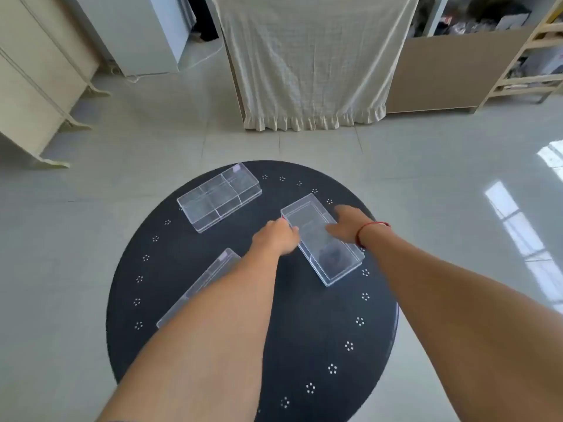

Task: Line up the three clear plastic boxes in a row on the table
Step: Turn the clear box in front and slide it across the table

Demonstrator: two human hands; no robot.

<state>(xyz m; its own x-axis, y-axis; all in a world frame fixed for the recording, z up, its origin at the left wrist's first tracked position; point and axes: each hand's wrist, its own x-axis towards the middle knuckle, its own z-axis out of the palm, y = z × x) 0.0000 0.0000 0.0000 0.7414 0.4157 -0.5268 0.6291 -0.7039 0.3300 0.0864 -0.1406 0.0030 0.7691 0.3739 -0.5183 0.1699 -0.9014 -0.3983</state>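
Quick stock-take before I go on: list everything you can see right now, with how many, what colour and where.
clear plastic boxes: 3, see-through; one at the table's far left, one at the right between the hands, one near left, partly hidden under the left forearm
round table: 1, black with small white dot rings near its rim
curtain: 1, cream, covering furniture straight ahead
cabinet: 1, cream, far left
white unit: 1, pale grey-white, back left
wooden shelf: 1, light wood, back right
floor: pale tiles, all round
red wrist string: 1, on the right wrist
left hand: at the right box's left edge
right hand: on that box's right side
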